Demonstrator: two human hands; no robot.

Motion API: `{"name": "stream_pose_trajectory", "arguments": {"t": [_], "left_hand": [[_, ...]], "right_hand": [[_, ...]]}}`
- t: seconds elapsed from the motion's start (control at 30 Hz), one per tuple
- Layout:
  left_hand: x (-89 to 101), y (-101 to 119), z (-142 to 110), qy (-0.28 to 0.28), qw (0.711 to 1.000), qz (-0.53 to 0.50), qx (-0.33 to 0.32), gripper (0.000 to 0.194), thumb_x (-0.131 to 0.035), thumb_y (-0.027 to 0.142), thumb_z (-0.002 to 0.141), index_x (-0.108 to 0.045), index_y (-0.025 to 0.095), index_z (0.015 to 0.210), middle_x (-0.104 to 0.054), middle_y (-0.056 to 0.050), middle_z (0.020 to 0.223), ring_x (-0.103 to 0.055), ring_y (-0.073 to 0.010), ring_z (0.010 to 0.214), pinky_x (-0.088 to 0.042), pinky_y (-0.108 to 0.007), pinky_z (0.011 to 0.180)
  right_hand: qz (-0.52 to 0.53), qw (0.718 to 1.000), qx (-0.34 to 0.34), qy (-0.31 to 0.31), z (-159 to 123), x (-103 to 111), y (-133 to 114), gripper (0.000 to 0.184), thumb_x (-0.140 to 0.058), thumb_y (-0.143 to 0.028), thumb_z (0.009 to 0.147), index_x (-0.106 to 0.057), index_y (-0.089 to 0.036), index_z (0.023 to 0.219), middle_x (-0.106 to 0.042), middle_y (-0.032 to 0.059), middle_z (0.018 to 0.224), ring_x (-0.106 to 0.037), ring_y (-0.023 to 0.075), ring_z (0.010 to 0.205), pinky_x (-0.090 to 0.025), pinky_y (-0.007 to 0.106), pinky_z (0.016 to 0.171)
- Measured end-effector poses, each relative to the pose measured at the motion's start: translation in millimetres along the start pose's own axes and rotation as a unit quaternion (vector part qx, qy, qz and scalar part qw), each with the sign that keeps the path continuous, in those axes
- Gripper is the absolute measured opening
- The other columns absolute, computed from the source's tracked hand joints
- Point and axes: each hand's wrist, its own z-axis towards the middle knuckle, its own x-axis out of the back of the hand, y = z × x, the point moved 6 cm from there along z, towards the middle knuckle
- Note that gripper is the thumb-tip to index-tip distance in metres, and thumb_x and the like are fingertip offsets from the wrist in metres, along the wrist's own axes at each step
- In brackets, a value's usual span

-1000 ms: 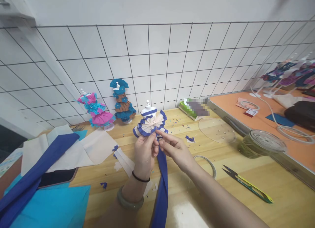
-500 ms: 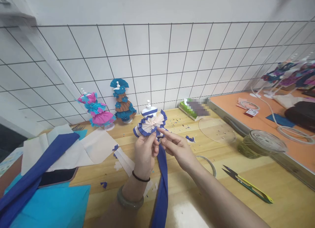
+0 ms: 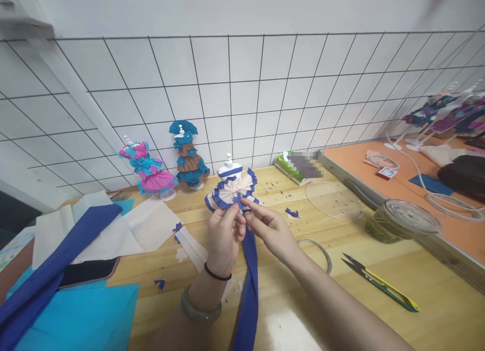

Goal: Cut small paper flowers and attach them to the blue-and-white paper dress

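A small white mannequin wears a pleated cream paper dress with blue edging. In front of it, my left hand is closed, thumb and fingers pinching the gathered top of a long blue crepe paper strip. This strip hangs down toward the near table edge. My right hand meets the left from the right side, its thumb and index finger at the same gathered end. The pinched part is mostly covered by my fingers, and whether they touch the dress I cannot tell.
Two dressed mannequins, one pink and one teal and brown, stand by the tiled wall. Thread snips, a wire ring, a clear disc and a ribbon spool lie right. Paper sheets lie left.
My right index finger and thumb have shifted slightly at the gathered blue end. My left hand keeps its pinch almost unmoved, and the mannequin stays in place.
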Motion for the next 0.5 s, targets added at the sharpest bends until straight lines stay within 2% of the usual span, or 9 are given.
{"name": "stream_pose_trajectory", "arguments": {"t": [0.13,0.37,0.5], "left_hand": [[1.6,0.5,0.1,0.009,1.000,0.001,0.000,0.019,-0.061,0.025,0.067,-0.049,0.014,0.059,-0.051,0.005,0.044,-0.039,-0.0033,0.028,-0.022,-0.014,0.027],[3.2,0.1,0.7,0.024,1.000,0.006,0.002,0.018,-0.062,0.024,0.066,-0.048,0.015,0.060,-0.051,0.006,0.044,-0.039,-0.0034,0.027,-0.023,-0.014,0.027],[3.9,0.1,0.8,0.031,0.999,0.011,0.004,0.018,-0.062,0.025,0.066,-0.048,0.015,0.060,-0.051,0.005,0.044,-0.039,-0.0035,0.027,-0.022,-0.014,0.027]], "right_hand": [[0.010,1.000,-0.003,0.006,-1.2,0.5,-2.5,0.042,-0.059,-0.028,0.073,-0.058,-0.016,0.114,-0.049,-0.0032,0.063,-0.042,0.0092,0.058,-0.032,0.023,0.056],[0.063,0.996,-0.061,0.026,-2.2,3.4,2.1,0.041,-0.063,-0.029,0.070,-0.062,-0.020,0.110,-0.045,-0.0049,0.056,-0.031,0.0055,0.046,-0.021,0.021,0.045],[0.100,0.993,-0.062,0.030,-1.8,5.3,2.1,0.041,-0.064,-0.027,0.069,-0.062,-0.020,0.109,-0.046,-0.0034,0.059,-0.033,0.0069,0.050,-0.021,0.022,0.045]]}}
